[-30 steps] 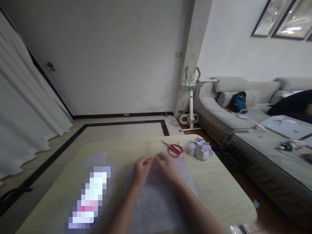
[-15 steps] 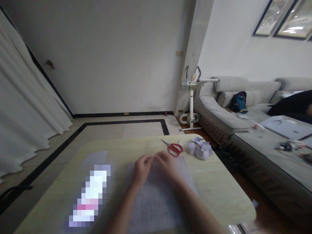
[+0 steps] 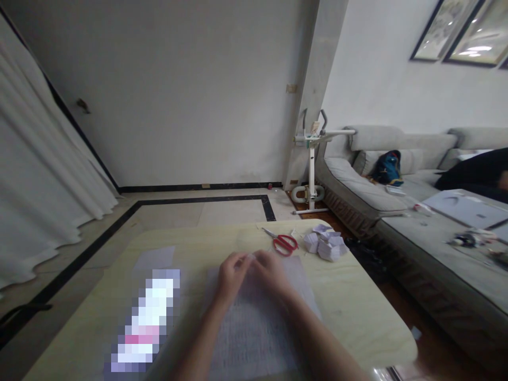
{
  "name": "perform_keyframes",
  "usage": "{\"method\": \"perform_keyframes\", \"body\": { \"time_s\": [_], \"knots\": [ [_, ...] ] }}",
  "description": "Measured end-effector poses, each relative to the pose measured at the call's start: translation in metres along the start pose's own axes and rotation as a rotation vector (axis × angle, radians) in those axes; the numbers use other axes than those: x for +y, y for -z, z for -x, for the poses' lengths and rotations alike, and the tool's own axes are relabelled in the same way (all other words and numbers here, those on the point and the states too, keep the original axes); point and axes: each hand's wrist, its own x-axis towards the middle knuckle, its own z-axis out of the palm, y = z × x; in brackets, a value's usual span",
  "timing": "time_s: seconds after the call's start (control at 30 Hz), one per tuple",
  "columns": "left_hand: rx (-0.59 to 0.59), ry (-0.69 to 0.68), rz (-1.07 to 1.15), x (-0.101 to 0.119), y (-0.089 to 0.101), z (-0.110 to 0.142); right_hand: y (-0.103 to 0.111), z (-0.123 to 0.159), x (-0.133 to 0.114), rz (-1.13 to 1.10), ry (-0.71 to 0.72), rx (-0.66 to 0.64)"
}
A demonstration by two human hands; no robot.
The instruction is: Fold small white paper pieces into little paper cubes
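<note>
My left hand [image 3: 232, 276] and my right hand [image 3: 270, 271] meet over a large printed sheet [image 3: 257, 338] on the pale wooden table. Both are closed, with fingertips pinched on a small whitish piece of paper [image 3: 251, 256]; its shape is mostly hidden by the fingers. Just beyond my right hand lie red-handled scissors [image 3: 284, 244], blades pointing away to the left. Right of them sits a cluster of folded white paper pieces [image 3: 326, 243]. A flat white paper [image 3: 155, 257] lies to the left.
A pixelated bright object [image 3: 146, 320] lies on the table [image 3: 365, 317] left of my arm. Beyond stand a white exercise machine [image 3: 311, 164] and a grey sofa [image 3: 357, 190] with a blue backpack [image 3: 389, 166]. A person in dark clothing [image 3: 476, 172] is partly in view at right.
My hands stay over the sheet with fingertips together, the right one shifted very slightly toward me. The whitish piece between them shows a little more clearly. Other things stay in place.
</note>
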Motion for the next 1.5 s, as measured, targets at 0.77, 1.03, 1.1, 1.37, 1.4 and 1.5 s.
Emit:
{"method": "perform_keyframes", "body": {
  "time_s": [0.77, 1.03, 1.1, 1.37, 1.4, 1.5],
  "knots": [
    [0.056, 0.073, 0.035, -0.002, 0.0, -0.002, -0.005, -0.001, 0.012, 0.108, -0.031, 0.05],
    [-0.011, -0.065, -0.096, -0.011, 0.001, -0.002, -0.001, -0.003, 0.01, -0.006, 0.018, 0.136],
    [-0.036, -0.113, -0.13, -0.013, 0.0, -0.002, 0.0, -0.004, 0.008, 0.007, 0.013, 0.114],
    [-0.048, -0.092, -0.116, -0.011, -0.003, 0.0, 0.003, -0.004, 0.005, 0.008, 0.007, 0.134],
    [-0.045, -0.079, -0.104, -0.01, -0.003, 0.001, 0.003, -0.004, 0.006, -0.005, 0.009, 0.139],
    [-0.032, -0.023, -0.045, -0.009, -0.003, 0.001, 0.002, -0.006, 0.007, -0.05, -0.005, 0.137]
  ]
}}
